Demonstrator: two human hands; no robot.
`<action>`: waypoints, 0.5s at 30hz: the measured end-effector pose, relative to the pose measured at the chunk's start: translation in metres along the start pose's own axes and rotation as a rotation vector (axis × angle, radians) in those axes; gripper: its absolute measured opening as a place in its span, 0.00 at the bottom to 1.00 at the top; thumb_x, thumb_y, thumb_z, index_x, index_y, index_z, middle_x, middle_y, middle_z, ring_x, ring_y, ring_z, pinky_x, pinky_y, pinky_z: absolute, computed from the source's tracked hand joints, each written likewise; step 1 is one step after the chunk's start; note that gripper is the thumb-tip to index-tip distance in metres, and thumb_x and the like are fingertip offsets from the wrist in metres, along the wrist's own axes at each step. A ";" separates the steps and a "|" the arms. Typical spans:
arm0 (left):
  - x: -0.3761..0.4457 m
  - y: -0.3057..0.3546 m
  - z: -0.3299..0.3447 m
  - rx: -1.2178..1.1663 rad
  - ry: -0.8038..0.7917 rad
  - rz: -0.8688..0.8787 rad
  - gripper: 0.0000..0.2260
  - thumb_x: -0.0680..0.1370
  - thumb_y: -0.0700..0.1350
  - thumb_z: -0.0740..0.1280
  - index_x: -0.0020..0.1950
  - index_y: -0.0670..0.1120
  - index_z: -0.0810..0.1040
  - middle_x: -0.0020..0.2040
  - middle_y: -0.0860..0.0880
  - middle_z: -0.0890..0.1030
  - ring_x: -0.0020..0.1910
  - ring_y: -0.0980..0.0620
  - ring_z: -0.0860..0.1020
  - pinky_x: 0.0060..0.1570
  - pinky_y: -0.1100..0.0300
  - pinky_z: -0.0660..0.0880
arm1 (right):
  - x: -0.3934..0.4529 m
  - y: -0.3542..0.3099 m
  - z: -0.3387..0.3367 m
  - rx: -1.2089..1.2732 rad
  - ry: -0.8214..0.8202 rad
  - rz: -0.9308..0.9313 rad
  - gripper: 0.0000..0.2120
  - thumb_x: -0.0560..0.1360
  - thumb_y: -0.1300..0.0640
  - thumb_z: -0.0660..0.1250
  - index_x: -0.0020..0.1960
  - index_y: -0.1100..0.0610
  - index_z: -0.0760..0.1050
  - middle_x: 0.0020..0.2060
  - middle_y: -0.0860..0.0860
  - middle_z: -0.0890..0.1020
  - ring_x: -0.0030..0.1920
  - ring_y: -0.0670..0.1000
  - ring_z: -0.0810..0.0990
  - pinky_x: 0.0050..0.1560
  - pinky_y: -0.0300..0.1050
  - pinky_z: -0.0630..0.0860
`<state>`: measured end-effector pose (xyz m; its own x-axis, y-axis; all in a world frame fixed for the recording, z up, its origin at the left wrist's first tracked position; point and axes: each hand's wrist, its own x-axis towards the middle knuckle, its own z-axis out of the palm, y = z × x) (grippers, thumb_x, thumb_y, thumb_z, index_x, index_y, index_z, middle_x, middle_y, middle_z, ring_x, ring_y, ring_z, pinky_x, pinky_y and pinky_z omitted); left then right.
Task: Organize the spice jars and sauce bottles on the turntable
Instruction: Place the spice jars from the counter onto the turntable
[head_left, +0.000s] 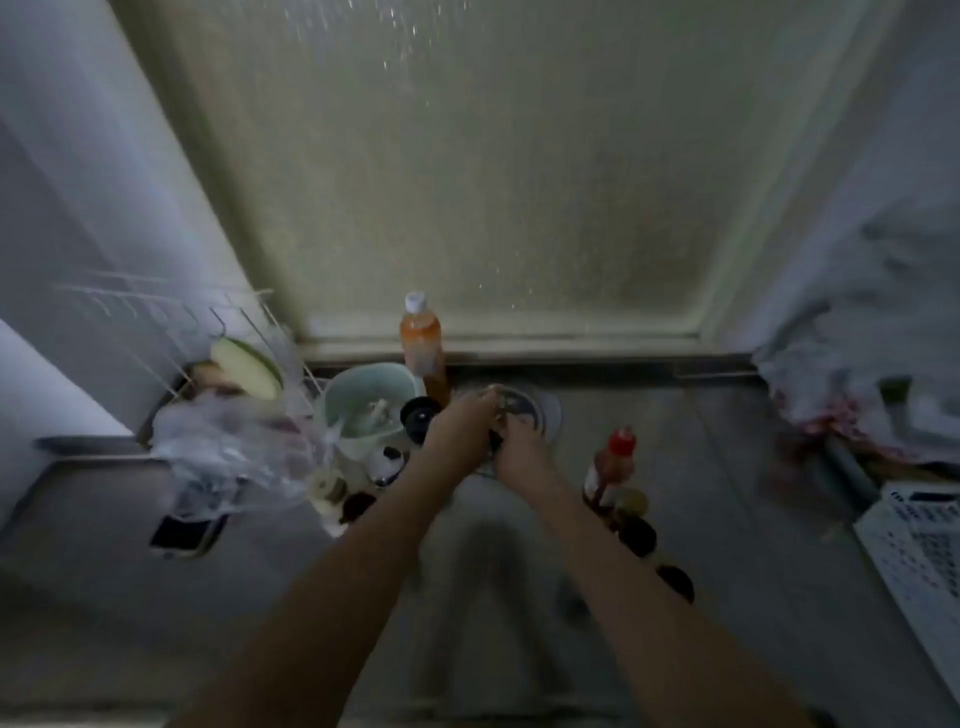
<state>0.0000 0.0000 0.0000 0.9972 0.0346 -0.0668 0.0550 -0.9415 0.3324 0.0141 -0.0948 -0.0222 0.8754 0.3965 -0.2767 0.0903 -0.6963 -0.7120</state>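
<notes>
The frame is blurred by motion. A round grey turntable (540, 410) lies on the counter below the window. My left hand (460, 423) reaches over it, with its fingers curled on the far left rim. Close beside it, my right hand (519, 449) lies on the near edge, and its fingers are too blurred to read. A small dark thing shows between the two hands. A tall orange bottle (421, 338) stands behind. A red-capped sauce bottle (615, 462) and dark-lidded jars (638, 535) stand to the right. More jars (385, 462) cluster on the left.
A mint-green tub (358, 415), a crumpled plastic bag (228, 452) and a white wire dish rack (208, 322) crowd the left. A phone (182, 535) lies near the bag. A cloth (857, 364) and a white printed sheet (919, 545) are at the right.
</notes>
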 end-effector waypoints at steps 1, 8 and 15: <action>-0.001 -0.002 0.014 -0.008 -0.036 -0.033 0.15 0.75 0.34 0.62 0.61 0.40 0.71 0.62 0.40 0.75 0.59 0.42 0.74 0.58 0.49 0.73 | 0.002 0.010 0.012 0.034 0.031 0.032 0.16 0.80 0.62 0.56 0.67 0.60 0.67 0.56 0.58 0.78 0.57 0.59 0.77 0.58 0.54 0.75; 0.003 -0.038 0.120 -0.184 0.173 0.013 0.19 0.77 0.39 0.63 0.68 0.42 0.69 0.65 0.41 0.74 0.62 0.43 0.73 0.61 0.55 0.66 | 0.013 0.077 0.077 -0.019 0.258 -0.013 0.19 0.81 0.55 0.51 0.72 0.50 0.59 0.63 0.55 0.75 0.57 0.56 0.77 0.53 0.53 0.77; 0.019 -0.068 0.162 -0.221 0.507 0.066 0.16 0.78 0.50 0.53 0.39 0.42 0.73 0.39 0.43 0.75 0.39 0.48 0.69 0.45 0.56 0.64 | 0.037 0.107 0.090 -0.295 0.440 -0.196 0.15 0.82 0.53 0.52 0.65 0.57 0.69 0.64 0.58 0.71 0.56 0.59 0.74 0.51 0.53 0.73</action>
<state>0.0072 0.0107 -0.1767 0.8957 0.1863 0.4038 -0.0534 -0.8564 0.5135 0.0135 -0.1005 -0.1665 0.9386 0.2926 0.1826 0.3449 -0.7974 -0.4951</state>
